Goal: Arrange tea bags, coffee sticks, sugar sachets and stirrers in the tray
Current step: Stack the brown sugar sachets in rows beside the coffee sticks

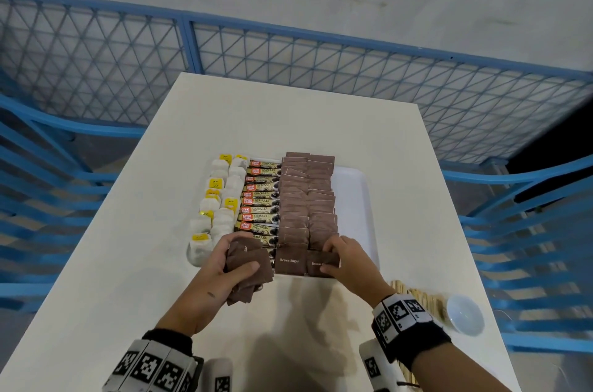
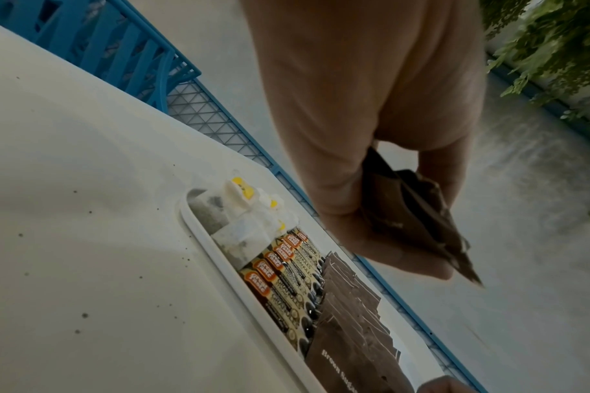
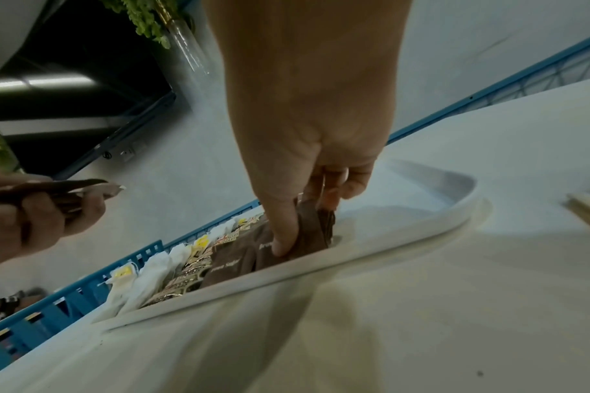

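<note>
Our right hand (image 1: 345, 258) was pinching a brown sugar sachet (image 1: 321, 263), thumb in front and fingers behind, at the near edge of the white tray (image 1: 359, 196), setting it at the front of the right-hand sugar row. Our left hand (image 1: 221, 258) was clamped around a loose fan of spare sachets (image 1: 248, 266), held above the tray's near edge over the coffee sticks (image 1: 261, 202).

We judged the main risk to be the fan: the sachets sat splayed and uneven in that grip, so one could slide out onto the coffee row or the table (image 1: 288, 109). Pushing the new sachet in hard could also tip the leaning sugar rows backward, since they only rested against each other.

Counts, as far as we could see: two rows of tea bags (image 1: 221, 199) along the tray's left edge, roughly a dozen or more; about eleven coffee sticks in one column; two sugar rows too overlapped to count; perhaps four or five sachets in the fan. The wooden stirrers (image 1: 414, 293) lay uncounted near the table's near right corner, beside one small white cup (image 1: 465, 314). The strip along the tray's right edge was bare.
</note>
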`<state>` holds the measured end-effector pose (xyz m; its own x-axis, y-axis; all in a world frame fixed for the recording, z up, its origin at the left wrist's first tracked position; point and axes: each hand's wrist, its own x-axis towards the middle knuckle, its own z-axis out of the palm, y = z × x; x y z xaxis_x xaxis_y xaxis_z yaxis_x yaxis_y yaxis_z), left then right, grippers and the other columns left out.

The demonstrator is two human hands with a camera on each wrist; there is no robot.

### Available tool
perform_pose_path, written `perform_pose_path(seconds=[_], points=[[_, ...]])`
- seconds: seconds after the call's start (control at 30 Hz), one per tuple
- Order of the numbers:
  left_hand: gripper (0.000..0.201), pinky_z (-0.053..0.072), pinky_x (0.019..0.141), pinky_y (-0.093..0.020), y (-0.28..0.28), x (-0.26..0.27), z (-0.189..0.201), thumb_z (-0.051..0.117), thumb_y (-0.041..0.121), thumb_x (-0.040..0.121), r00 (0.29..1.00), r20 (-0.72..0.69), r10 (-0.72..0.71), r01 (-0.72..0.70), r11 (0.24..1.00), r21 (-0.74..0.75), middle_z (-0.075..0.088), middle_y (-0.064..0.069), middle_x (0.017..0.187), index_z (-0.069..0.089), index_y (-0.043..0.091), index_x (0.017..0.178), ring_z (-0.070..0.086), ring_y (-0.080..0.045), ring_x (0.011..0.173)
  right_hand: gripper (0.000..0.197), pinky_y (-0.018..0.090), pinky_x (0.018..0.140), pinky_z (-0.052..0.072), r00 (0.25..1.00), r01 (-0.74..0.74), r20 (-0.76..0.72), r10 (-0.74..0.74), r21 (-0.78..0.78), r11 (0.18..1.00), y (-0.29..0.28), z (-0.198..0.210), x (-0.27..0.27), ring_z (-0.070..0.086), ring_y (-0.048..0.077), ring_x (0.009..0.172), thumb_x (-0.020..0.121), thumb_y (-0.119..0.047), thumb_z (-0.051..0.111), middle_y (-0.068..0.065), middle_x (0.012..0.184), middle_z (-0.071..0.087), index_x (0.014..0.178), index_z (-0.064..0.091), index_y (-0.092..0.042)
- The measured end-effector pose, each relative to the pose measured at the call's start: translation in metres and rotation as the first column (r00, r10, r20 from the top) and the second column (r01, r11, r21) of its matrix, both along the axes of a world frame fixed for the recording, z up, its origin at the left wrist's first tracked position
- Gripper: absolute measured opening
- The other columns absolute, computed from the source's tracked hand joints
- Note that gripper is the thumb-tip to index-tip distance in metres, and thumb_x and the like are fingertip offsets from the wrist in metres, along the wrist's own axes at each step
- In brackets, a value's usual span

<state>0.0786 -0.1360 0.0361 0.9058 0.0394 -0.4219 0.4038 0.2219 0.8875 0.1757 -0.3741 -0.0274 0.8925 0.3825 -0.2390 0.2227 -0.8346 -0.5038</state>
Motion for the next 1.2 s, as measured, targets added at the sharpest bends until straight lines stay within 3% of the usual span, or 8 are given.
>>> perform_pose_path(seconds=[0.2, 0.27, 0.37, 0.53, 0.77, 0.97, 1.1, 1.2], points=[[0.039, 0.041, 0.054, -0.029, 0.000, 0.004, -0.002, 0.048, -0.009, 0.088, 1.000, -0.018, 0.002, -0.002, 0.999, -0.037, 0.067, -0.009, 0.102, 0.054, 0.020, 0.114, 0.067, -0.033, 0.071, 0.042, 0.029, 0.086, 0.041, 0.985, -0.015, 0.169, 0.036, -0.124, 0.992, 0.002, 0.003, -0.002, 0.043, 0.021, 0.099, 0.076, -0.033, 0.070, 0.004, 0.109, 0.049, 0.109, 0.053, -0.014], [0.043, 0.041, 0.056, -0.031, 0.001, 0.004, -0.002, 0.045, -0.012, 0.088, 1.000, -0.015, -0.012, 0.011, 0.999, -0.038, 0.066, -0.009, 0.103, 0.054, 0.020, 0.115, 0.067, -0.034, 0.073, 0.034, 0.027, 0.086, 0.041, 0.985, -0.013, 0.174, 0.019, -0.033, 0.999, 0.009, 0.010, -0.006, 0.044, 0.018, 0.097, 0.081, -0.032, 0.067, 0.001, 0.106, 0.050, 0.107, 0.055, -0.015], [0.045, 0.044, 0.047, -0.026, -0.001, 0.003, -0.001, 0.045, -0.013, 0.088, 0.999, -0.002, -0.034, 0.034, 0.999, -0.037, 0.064, -0.011, 0.105, 0.051, 0.020, 0.118, 0.067, -0.031, 0.072, 0.015, 0.020, 0.074, 0.042, 1.000, 0.016, 0.010, -0.020, 0.266, 0.964, 0.028, 0.037, -0.015, 0.050, 0.011, 0.079, 0.089, -0.032, 0.059, -0.002, 0.090, 0.057, 0.092, 0.059, -0.017], [0.044, 0.048, 0.047, -0.025, -0.006, 0.001, 0.001, 0.059, -0.007, 0.084, 0.996, 0.049, -0.080, 0.081, 0.997, -0.016, 0.066, -0.009, 0.102, 0.048, 0.018, 0.119, 0.067, -0.024, 0.068, 0.021, 0.013, 0.063, 0.043, 0.926, 0.069, -0.362, 0.111, 0.449, 0.891, 0.054, 0.071, -0.031, 0.055, 0.004, 0.063, 0.089, -0.041, 0.056, -0.003, 0.076, 0.061, 0.082, 0.056, -0.022], [0.044, 0.056, 0.068, -0.040, -0.005, 0.002, -0.004, 0.058, -0.008, 0.084, 0.995, 0.033, -0.092, 0.094, 0.994, -0.048, 0.067, -0.005, 0.109, 0.051, 0.022, 0.116, 0.068, -0.026, 0.081, 0.008, 0.016, 0.055, 0.045, 0.864, 0.226, -0.491, 0.117, 0.583, 0.780, 0.055, 0.071, -0.030, 0.055, 0.004, 0.059, 0.088, -0.013, 0.062, -0.004, 0.078, 0.063, 0.091, 0.056, -0.019], [0.049, 0.054, 0.059, -0.030, 0.004, 0.001, -0.014, 0.041, -0.018, 0.087, 0.998, 0.017, -0.054, 0.055, 0.996, -0.066, 0.064, -0.019, 0.103, 0.050, 0.020, 0.117, 0.065, -0.035, 0.089, 0.014, 0.018, 0.061, 0.052, 0.817, 0.496, -0.569, -0.093, 0.611, 0.617, 0.028, 0.057, -0.015, 0.066, 0.009, 0.072, 0.087, 0.000, 0.060, 0.003, 0.088, 0.067, 0.098, 0.058, -0.008], [0.047, 0.040, 0.076, -0.048, 0.008, 0.000, -0.017, 0.059, 0.000, 0.075, 1.000, 0.020, -0.009, 0.010, 0.999, -0.051, 0.069, -0.014, 0.097, 0.053, 0.025, 0.115, 0.066, -0.038, 0.085, 0.011, 0.007, 0.061, 0.045, 0.870, 0.461, -0.400, -0.290, 0.447, 0.766, 0.005, 0.033, -0.007, 0.058, 0.007, 0.071, 0.084, -0.007, 0.066, -0.007, 0.078, 0.064, 0.090, 0.060, -0.013], [0.046, 0.036, 0.074, -0.050, 0.006, 0.000, -0.014, 0.060, 0.005, 0.072, 1.000, 0.026, -0.002, 0.003, 0.999, -0.052, 0.069, -0.016, 0.097, 0.054, 0.027, 0.113, 0.064, -0.040, 0.087, 0.013, 0.013, 0.067, 0.046, 0.889, 0.410, -0.347, -0.298, 0.313, 0.857, -0.003, 0.014, -0.008, 0.057, 0.012, 0.079, 0.082, -0.013, 0.068, -0.002, 0.089, 0.065, 0.088, 0.059, -0.021]])
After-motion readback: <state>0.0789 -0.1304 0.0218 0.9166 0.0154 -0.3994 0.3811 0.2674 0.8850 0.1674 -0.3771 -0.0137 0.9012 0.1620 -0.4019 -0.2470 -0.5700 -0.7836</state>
